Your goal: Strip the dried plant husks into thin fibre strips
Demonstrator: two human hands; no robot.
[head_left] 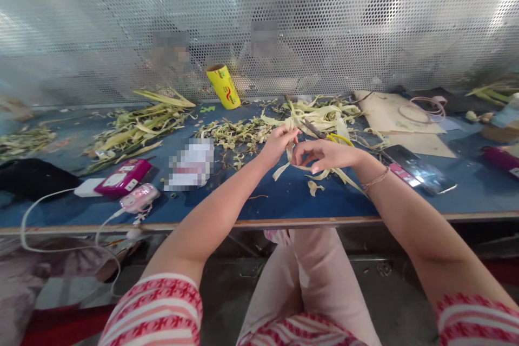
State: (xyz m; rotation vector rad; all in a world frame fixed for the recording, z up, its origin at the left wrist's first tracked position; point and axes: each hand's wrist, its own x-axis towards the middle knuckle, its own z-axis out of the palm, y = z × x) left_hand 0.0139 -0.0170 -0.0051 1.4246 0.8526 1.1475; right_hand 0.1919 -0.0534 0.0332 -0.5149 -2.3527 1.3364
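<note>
Left hand [279,143]: fingers closed in a pinch on a pale strip [289,139].
Right hand [330,155]: fingers bent, thumb apart from forefinger, beside the strip; I cannot tell whether they grip it.
Strip: held up between the left fingertips, its lower part hanging down beside the right fingers.
Dark stick [314,130]: slanting, just beyond the right fingers.
Yellow handle [340,139]: just beyond the right fingers, partly hidden.
Leaf pile [324,112]: on the counter [227,205], beyond the fingers of both hands.
Scraps [243,134]: beyond and left of the left fingers.
Roll [225,89]: yellow, tilted, farther beyond and left of the left fingers.
Packet [191,165]: left of the left fingers, blurred.
Purple pack [125,177]: well left of the left fingers.
Phone [424,168]: right of the right fingers, past the wrist.
Card [383,111]: beyond and right of the right fingers, a coiled pink cable [417,118] on it.
</note>
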